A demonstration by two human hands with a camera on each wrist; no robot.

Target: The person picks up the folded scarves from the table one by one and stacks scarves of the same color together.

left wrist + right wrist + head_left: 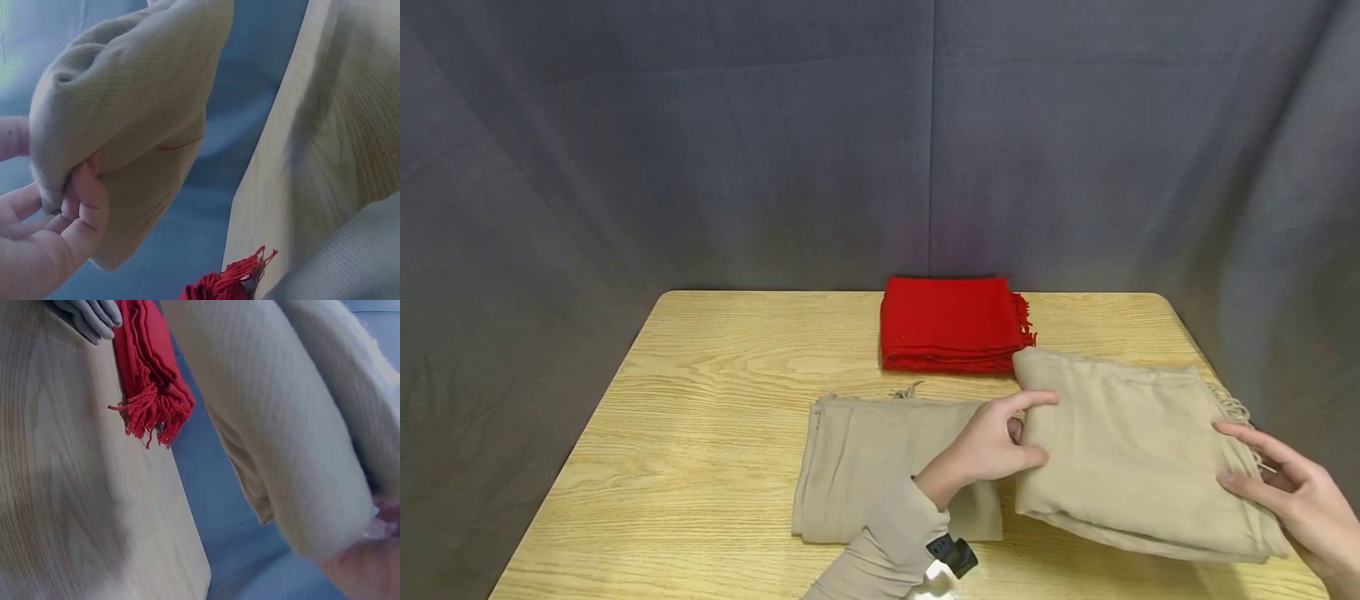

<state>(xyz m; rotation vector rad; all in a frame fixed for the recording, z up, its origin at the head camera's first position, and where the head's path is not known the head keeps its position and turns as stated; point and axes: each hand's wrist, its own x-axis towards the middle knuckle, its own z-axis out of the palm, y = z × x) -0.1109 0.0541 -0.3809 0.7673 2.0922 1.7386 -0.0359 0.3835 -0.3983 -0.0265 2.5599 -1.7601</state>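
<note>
A folded beige scarf (1127,450) with a fringe along its right side is held up over the right part of the table. My left hand (988,437) pinches its left edge between thumb and fingers. At the fringed right edge, my right hand (1300,496) grips the layers. In the left wrist view, curled fingers (84,200) hold the thick folds from below. The right wrist view has the scarf's rounded folds (281,425) up close, hiding most of that hand. Under my left forearm lies another folded beige scarf (865,467), flat on the table.
A folded red scarf (951,321) with fringe on its right side lies at the table's back edge, just behind the held scarf. The wooden table (685,467) extends to the left. A grey curtain (775,167) hangs behind and around it.
</note>
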